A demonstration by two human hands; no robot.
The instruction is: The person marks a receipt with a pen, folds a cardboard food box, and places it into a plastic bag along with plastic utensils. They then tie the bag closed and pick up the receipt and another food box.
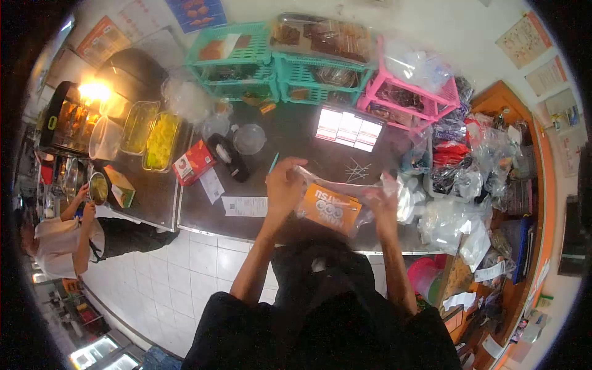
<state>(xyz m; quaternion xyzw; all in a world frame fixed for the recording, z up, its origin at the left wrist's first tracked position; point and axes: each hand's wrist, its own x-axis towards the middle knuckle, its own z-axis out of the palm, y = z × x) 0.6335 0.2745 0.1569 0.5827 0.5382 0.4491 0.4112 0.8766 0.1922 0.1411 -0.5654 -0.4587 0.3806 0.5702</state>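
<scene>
A clear plastic bag (336, 179) is stretched between my two hands over the dark table, close to its front edge. Inside or behind the film sits an orange package (331, 207) with white lettering that appears upside down. My left hand (284, 185) is closed on the bag's left side, fingers pinching its upper edge. On the other side my right hand (383, 200) grips the bag's right upper edge. Thin white sticks (356, 170) lie loose on the table just beyond the bag. A tablet (349, 128) with a lit screen stands behind them.
Left of my hands are a paper slip (245, 206), a red box (195, 163), a black device (227, 158) and a round clear container (249, 139). Teal baskets (231, 58) and a pink rack (407, 92) line the back. Plastic bags (453, 225) crowd the right. A co-worker (61, 246) holds a bowl.
</scene>
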